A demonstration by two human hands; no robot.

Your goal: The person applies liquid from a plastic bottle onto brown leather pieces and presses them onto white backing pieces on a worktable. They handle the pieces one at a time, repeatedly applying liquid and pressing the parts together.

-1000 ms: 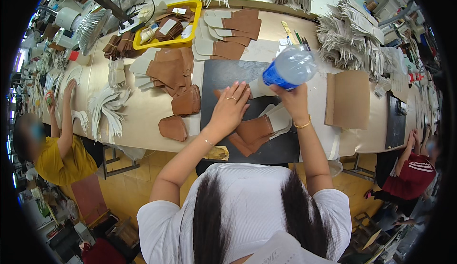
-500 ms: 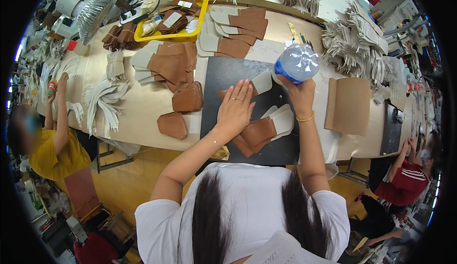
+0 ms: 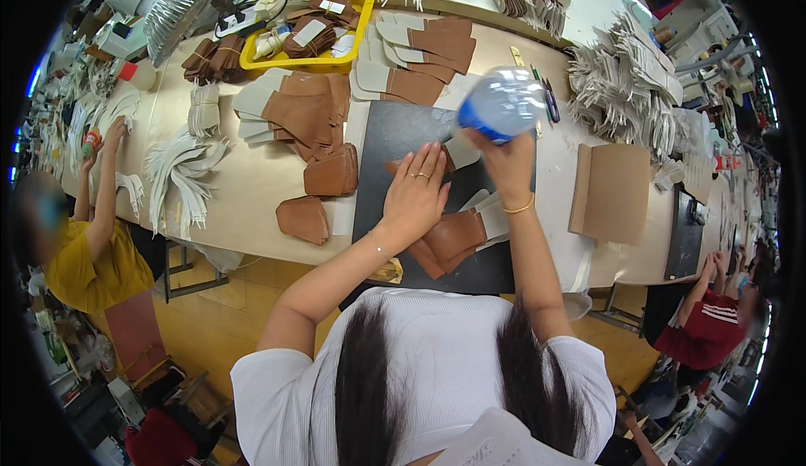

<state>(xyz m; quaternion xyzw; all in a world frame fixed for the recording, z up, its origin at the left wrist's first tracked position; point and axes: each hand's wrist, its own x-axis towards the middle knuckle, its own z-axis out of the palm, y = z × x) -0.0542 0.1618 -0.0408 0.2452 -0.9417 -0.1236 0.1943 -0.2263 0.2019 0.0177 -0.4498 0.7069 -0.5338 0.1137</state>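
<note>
My left hand (image 3: 416, 191) lies flat, fingers stretched, on a brown leather piece with a pale end (image 3: 463, 153), pressing it to the black mat (image 3: 395, 126). My right hand (image 3: 506, 166) is wrapped round a clear plastic bottle (image 3: 505, 101) with a blue band. Its base faces up toward me, and motion blurs it. The bottle's lower end is hidden by the hand, around the pale end of the piece; I cannot tell whether they touch. Closer to me on the mat, a small stack of similar brown leather pieces (image 3: 455, 238) with pale ends lies partly behind my right wrist.
Left of the mat lie fanned brown and pale pieces (image 3: 306, 113) and small brown stacks (image 3: 303, 220). A yellow basket (image 3: 367, 13) holds bundles at the back. Bundled pale strips (image 3: 625, 80) and a bent brown board (image 3: 617, 189) are on the right. Other people sit at both sides.
My right hand and the bottle have moved left, over the pale end of the leather piece. My left hand stays flat in the same place.
</note>
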